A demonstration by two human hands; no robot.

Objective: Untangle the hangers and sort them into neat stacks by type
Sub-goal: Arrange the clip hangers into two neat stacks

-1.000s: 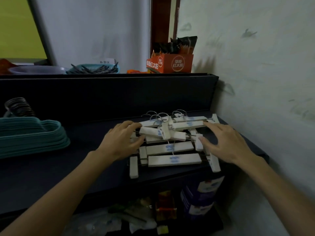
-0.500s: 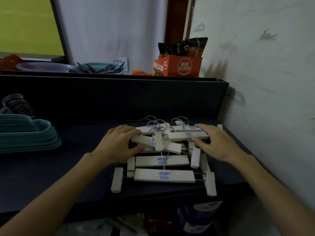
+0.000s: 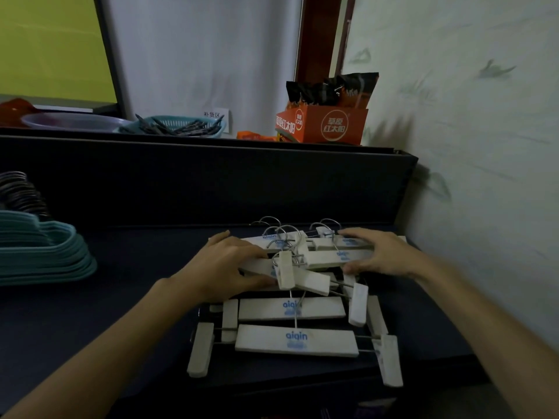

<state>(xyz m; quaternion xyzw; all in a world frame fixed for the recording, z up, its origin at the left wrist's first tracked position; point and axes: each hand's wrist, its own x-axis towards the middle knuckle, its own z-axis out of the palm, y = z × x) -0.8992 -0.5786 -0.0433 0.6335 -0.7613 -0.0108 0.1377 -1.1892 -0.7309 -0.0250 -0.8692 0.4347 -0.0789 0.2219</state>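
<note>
- Several white wooden clip hangers (image 3: 295, 340) lie in a loose, crossed pile at the right end of the dark counter (image 3: 145, 267), near the wall; a neat stack of teal hangers (image 3: 45, 252) sits well apart at the left edge.
- The left hand (image 3: 225, 264) grips the left end of a tilted upper bar, fingers over the top and thumb under. The right hand (image 3: 382, 254) holds the right end of another upper bar, fingers over it and thumb below.
- They look stiff and fairly light, not fragile. The metal hooks (image 3: 281, 232) and thin rods with sliding clips are likely to snag on one another, so a pull straight out may drag neighbours along.
- The best hold is probably the flat bar near its two ends, lifting it level, then working the hook free.
- Blue print on the bars reads "aiqin".
- The orange carton (image 3: 322, 125) on the upper ledge carries white Chinese characters; a small white label (image 3: 215, 115) on the back wall has Chinese characters too.
</note>
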